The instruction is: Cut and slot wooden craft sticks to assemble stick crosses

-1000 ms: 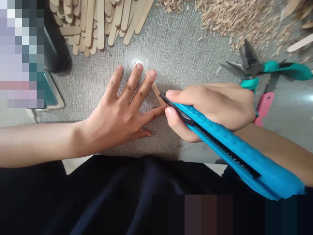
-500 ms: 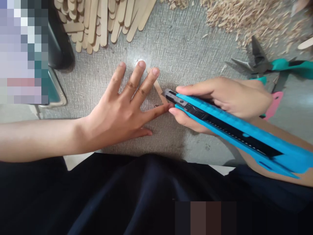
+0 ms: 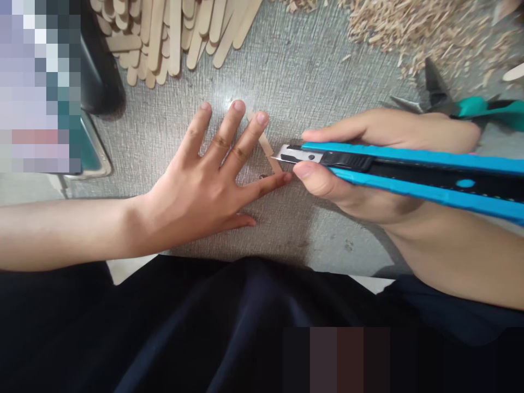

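My left hand (image 3: 208, 180) lies flat on the grey table with fingers spread, pressing down a small wooden stick (image 3: 268, 150) that shows between my middle and index fingers. My right hand (image 3: 368, 164) is closed around a blue utility knife (image 3: 409, 169). The knife lies almost level, its short blade pointing left and hovering just right of the stick's near end, close to my left index fingertip.
A pile of wooden craft sticks (image 3: 172, 33) lies at the back left, wood shavings (image 3: 409, 27) at the back right. Teal-handled pliers (image 3: 450, 98) rest behind my right hand. A dark object (image 3: 98, 76) and a metal-edged tray (image 3: 92, 153) sit at the left.
My right hand has swung the knife from a steep diagonal to nearly level, lifting the blade tip slightly off the stick. My left hand has stayed put.
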`<state>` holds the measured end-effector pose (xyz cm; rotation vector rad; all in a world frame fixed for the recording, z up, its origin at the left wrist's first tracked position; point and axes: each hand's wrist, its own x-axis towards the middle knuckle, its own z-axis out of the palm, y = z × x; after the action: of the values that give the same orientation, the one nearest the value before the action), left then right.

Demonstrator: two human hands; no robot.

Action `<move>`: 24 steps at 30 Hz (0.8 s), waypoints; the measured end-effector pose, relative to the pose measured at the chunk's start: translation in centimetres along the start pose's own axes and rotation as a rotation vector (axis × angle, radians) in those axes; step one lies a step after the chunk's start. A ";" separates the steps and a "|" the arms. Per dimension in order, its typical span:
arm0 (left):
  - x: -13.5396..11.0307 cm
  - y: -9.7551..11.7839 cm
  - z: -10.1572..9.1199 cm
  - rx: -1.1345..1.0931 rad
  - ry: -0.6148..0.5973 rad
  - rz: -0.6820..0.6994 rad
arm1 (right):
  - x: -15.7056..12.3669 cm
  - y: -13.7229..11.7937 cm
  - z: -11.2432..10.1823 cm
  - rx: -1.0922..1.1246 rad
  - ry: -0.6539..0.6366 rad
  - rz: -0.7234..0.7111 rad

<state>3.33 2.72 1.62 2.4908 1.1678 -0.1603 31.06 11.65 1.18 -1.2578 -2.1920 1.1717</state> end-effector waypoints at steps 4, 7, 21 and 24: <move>0.0 -0.1 0.1 0.001 -0.004 0.007 | -0.1 -0.3 0.3 -0.005 0.053 -0.163; 0.0 -0.1 0.1 0.002 -0.011 0.005 | 0.0 -0.2 0.3 -0.013 0.015 -0.155; 0.0 0.0 0.2 0.003 0.000 0.000 | 0.2 0.0 0.1 0.009 -0.002 -0.114; 0.0 0.0 0.1 -0.003 0.001 0.003 | 0.3 0.5 -0.1 -0.038 -0.077 -0.121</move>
<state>3.40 2.69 1.51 2.4900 1.1637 -0.1570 31.24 12.07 0.80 -1.0939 -2.3212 1.1536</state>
